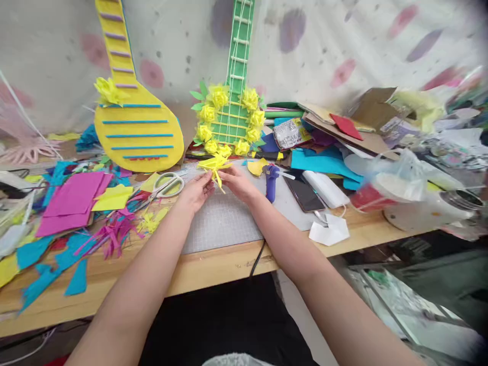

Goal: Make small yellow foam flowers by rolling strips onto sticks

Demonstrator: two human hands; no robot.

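1. Along the wooden table (221, 267), working from the near edge and reaching inward over scattered paper scraps.
2. Facing, at the back, a striped yellow instrument shape (138, 113) towards the left and a flower-ringed green instrument shape (233, 121) near the middle.
3. Working above the far part of a grey cutting mat (224, 229), just short of the green instrument shape.
4. Pinching a yellow paper piece (214, 163) with the left hand (196, 193); bringing the right hand (241, 183) up against its other side, fingertips partly hidden, so not being able to tell pinching from mere touching.
5. Working between scissors (154, 193), just beside the left hand, and a purple glue gun (271, 184), near the right.
6. Holding the yellow paper piece between both hands: ahead and rightward of the left, ahead and leftward of the right, favouring neither clearly; spreading its broad top mainly sideways, trailing one thin strip bodyward.
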